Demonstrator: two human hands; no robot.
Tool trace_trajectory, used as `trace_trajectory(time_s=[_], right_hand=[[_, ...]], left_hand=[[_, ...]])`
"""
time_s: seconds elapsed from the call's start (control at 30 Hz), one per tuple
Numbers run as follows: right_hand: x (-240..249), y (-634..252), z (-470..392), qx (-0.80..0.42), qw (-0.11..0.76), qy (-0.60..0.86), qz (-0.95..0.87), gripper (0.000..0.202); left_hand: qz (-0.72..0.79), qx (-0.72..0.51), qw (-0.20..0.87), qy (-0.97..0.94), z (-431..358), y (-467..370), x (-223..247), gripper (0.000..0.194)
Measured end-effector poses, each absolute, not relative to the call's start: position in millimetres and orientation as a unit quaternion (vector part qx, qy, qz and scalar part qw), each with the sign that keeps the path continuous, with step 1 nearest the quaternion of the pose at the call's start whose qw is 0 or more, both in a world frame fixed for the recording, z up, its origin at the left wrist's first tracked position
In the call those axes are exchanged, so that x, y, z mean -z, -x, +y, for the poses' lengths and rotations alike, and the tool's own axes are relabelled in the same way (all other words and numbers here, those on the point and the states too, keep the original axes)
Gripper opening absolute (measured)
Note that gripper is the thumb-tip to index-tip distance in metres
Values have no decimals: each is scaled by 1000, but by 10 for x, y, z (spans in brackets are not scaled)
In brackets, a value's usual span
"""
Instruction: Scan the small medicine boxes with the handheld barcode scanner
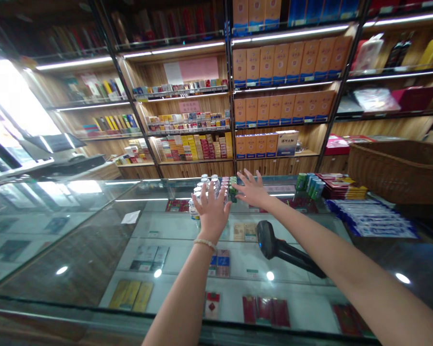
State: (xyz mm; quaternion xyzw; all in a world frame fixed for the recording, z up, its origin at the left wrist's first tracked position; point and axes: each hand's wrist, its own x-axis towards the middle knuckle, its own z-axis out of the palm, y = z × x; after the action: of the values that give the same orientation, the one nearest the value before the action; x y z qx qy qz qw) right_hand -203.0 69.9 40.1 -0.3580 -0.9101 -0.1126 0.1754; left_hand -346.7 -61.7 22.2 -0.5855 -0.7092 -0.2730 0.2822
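Both my arms reach forward over a glass display counter. My left hand, a beaded bracelet on its wrist, has its fingers spread in front of a group of small white-capped bottles and partly hides them. My right hand is also spread, beside a row of small green and pink containers. Neither hand holds anything; whether the fingertips touch the bottles or containers I cannot tell. A black barcode scanner lies on the glass below my right forearm.
Several green and blue cans stand at the right, beside stacked red and yellow packs, blue-and-white packets and a brown wicker basket. A white paper slip lies at left. Shelves of orange boxes line the back wall.
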Motion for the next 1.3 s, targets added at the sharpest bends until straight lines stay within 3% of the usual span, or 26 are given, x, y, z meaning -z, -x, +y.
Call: trace_trajectory(time_s=[0.37, 0.83, 0.97, 1.1, 1.3], right_hand=[[-459, 2181, 754, 77, 221, 390, -890, 26], [-611, 2266, 690, 59, 150, 431, -888, 34], [-641, 2141, 629, 34, 200, 464, -862, 32], [-699, 1923, 604, -67, 298, 511, -804, 28], [-727, 1588, 586, -145, 380, 515, -755, 41]], left_hand=[[-705, 281, 281, 588, -607, 3475, -198, 51], [-727, 263, 251, 582, -636, 3422, -252, 55], [-727, 264, 246, 584, -646, 3405, -266, 59], [-703, 285, 263, 597, -655, 3377, -271, 64], [-645, 331, 294, 623, -665, 3321, -260, 58]])
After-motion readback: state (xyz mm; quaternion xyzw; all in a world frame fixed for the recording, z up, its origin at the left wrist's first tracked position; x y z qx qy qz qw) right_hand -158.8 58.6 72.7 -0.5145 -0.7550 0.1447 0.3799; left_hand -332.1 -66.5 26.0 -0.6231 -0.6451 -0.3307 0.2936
